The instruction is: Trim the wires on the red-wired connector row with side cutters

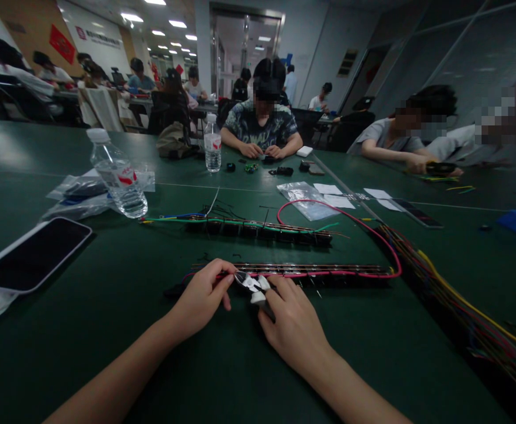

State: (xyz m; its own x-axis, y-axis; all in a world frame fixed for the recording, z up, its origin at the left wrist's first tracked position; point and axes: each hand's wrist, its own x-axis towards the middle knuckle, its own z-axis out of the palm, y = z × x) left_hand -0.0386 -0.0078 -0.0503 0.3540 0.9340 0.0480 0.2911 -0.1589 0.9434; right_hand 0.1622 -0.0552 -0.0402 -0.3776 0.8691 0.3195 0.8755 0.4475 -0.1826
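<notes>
Trimming cleanly at the pink wire (328,274) is judged to call for the cutter jaws being set square across it, close to the terminal strip (315,271), which lies near the table's near edge, toward the middle. The wire end is pinched between thumb and fingertips of the left hand (202,297). The flush cutters (251,284) are gripped in the closed right hand (294,327), knuckles up, both forearms angled inward. A second strip (262,229) lies beyond.

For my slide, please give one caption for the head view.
Left hand pinches a pink wire; right hand holds cutters at it.
</notes>
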